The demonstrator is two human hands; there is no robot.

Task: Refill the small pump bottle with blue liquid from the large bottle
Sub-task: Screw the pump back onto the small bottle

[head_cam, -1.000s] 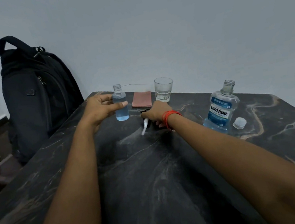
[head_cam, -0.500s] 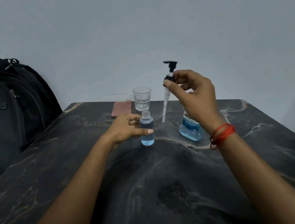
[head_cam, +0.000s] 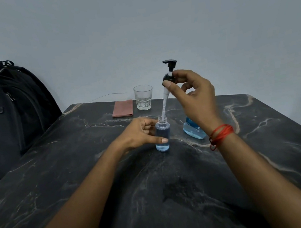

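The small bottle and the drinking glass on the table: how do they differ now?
The small bottle holds blue liquid; the drinking glass looks empty. The left hand grips the bottle; nothing touches the glass. The bottle has a narrow neck with the pump tube entering it; the glass is wide-mouthed. Both are clear and upright.

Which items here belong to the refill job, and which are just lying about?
In use: small bottle steadied by left hand; pump head in right hand, tube tip at the bottle's neck; large bottle behind.

Idle: glass, brown wallet, backpack.
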